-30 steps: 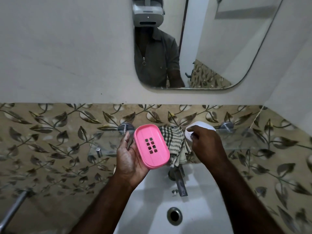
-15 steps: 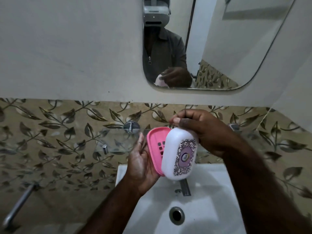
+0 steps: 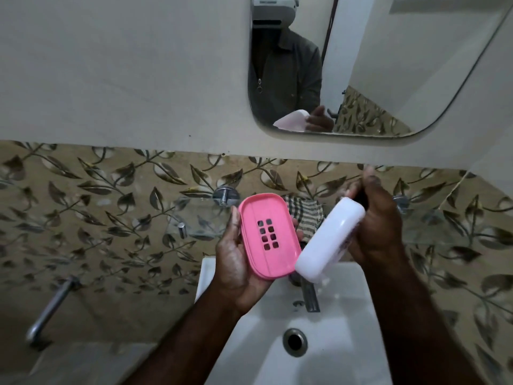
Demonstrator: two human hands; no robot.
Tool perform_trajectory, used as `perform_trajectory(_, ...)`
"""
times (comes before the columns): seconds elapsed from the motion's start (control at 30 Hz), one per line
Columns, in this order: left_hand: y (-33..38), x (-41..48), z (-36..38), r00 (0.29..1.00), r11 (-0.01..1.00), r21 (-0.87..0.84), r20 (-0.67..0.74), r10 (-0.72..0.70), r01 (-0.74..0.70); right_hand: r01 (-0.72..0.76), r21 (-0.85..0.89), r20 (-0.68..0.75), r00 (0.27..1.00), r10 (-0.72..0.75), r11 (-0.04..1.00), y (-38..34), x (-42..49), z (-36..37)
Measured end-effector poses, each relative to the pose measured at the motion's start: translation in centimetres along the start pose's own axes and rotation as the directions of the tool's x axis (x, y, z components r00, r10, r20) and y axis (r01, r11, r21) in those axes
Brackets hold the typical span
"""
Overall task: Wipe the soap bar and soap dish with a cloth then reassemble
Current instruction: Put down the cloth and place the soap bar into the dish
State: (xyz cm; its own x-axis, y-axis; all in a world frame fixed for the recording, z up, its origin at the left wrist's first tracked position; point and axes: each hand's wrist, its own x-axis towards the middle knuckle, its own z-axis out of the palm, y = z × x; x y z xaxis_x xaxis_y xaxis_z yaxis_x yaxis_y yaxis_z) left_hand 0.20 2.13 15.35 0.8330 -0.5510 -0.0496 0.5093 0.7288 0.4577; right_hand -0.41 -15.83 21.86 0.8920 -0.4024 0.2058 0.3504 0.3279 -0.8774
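**A:** Where was the pink tray (image 3: 268, 237)?

**B:** It was tilted up in the left hand (image 3: 236, 263), over the basin (image 3: 347, 318). The thumb lay along one long edge and the fingers curled round the other, clamped on it. Its slotted face was turned to the camera.

**A:** And the white cover (image 3: 330, 240)?

**B:** In the right hand (image 3: 379, 227), with the fingers wrapped behind it, gripping. It leaned slantwise, its lower end at the tray's lower right corner. I couldn't tell whether they touched.

**A:** The cloth (image 3: 305, 215)?

**B:** It was checked, and lay bunched on the glass shelf (image 3: 200, 218) behind both pieces, above the tap (image 3: 310, 297).
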Motion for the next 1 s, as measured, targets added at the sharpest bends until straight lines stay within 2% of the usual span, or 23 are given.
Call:
perform_trajectory(0.07,0.0,0.1,0.2,0.999,1.000,-0.022,0.039,0.002,-0.001,0.024,0.106,0.007,1.000,-0.025,0.994,-0.4,0.1,-0.6)
perform_trajectory(0.13,0.2,0.1,0.4,0.995,0.999,-0.041,0.096,0.003,0.001,0.058,0.133,0.000,0.998,-0.059,0.989,-0.6,0.2,-1.0)
perform_trajectory(0.27,0.6,0.3,0.4,0.985,0.998,-0.058,0.175,0.005,0.005,0.118,0.035,-0.033,0.993,-0.117,0.992,-0.5,0.4,-1.3)
perform_trajectory(0.33,0.8,0.4,0.1,0.980,0.999,-0.043,0.197,0.013,-0.005,0.208,-0.087,-0.060,0.975,-0.214,0.974,-0.5,0.5,-1.4)
perform_trajectory(0.4,1.1,0.5,-0.1,0.979,0.999,-0.035,0.200,0.028,-0.022,0.349,-0.344,-0.051,0.920,-0.388,0.872,-0.4,0.7,-1.7)
perform_trajectory(0.5,1.4,0.7,-0.3,0.982,0.999,-0.030,0.180,0.047,-0.042,0.464,-0.673,0.063,0.812,-0.580,0.576,-0.2,1.2,-2.7)
perform_trajectory(0.63,1.5,1.0,-0.5,0.993,0.994,0.056,0.078,0.092,-0.096,0.515,-0.832,0.259,0.691,-0.675,0.207,0.8,2.3,-4.2)
perform_trajectory(0.73,1.4,1.2,-0.5,0.988,0.983,0.121,-0.042,0.147,-0.141,0.418,-0.908,0.310,0.713,-0.629,0.026,3.2,3.2,-6.2)
perform_trajectory(0.87,1.4,1.1,-0.7,0.978,0.979,0.138,-0.130,0.166,-0.148,0.371,-0.924,0.357,0.751,-0.556,-0.094,5.9,3.2,-8.0)
perform_trajectory(1.0,1.5,1.1,-0.8,0.967,0.977,0.154,-0.182,0.176,-0.148,0.402,-0.915,0.349,0.748,-0.564,-0.034,5.5,2.4,-7.0)
